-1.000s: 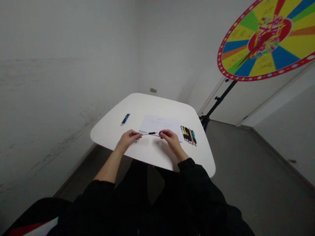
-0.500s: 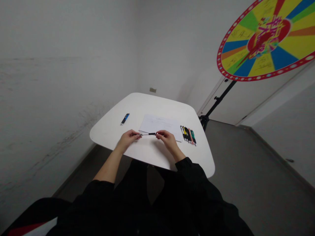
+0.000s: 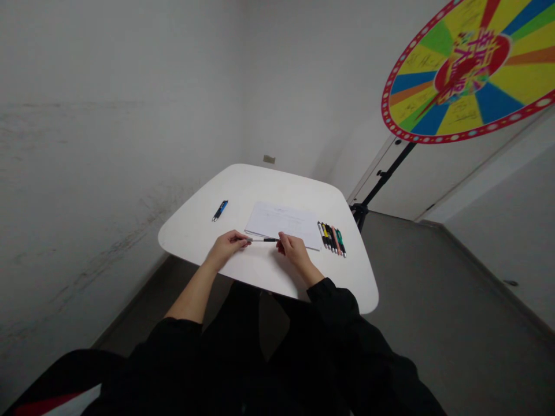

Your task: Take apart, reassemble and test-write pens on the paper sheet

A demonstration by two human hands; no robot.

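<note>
The left hand [image 3: 226,248] pinches one end of a white pen [image 3: 260,240] over the counter [image 3: 260,268], by the near edge of the papers [image 3: 281,219]. The right hand [image 3: 292,251] has its fingers seemingly closed on the dark end. A row of pens [image 3: 332,239] is already lined up right; this one isn't down yet.

A white, round-cornered surface [image 3: 277,178] carries printed white sheets [image 3: 281,218] near its middle; a blue-and-black pair of pens [image 3: 219,211] lies at left; a row of multicolored pens [image 3: 332,239] lines up at right, by the sheets.
</note>
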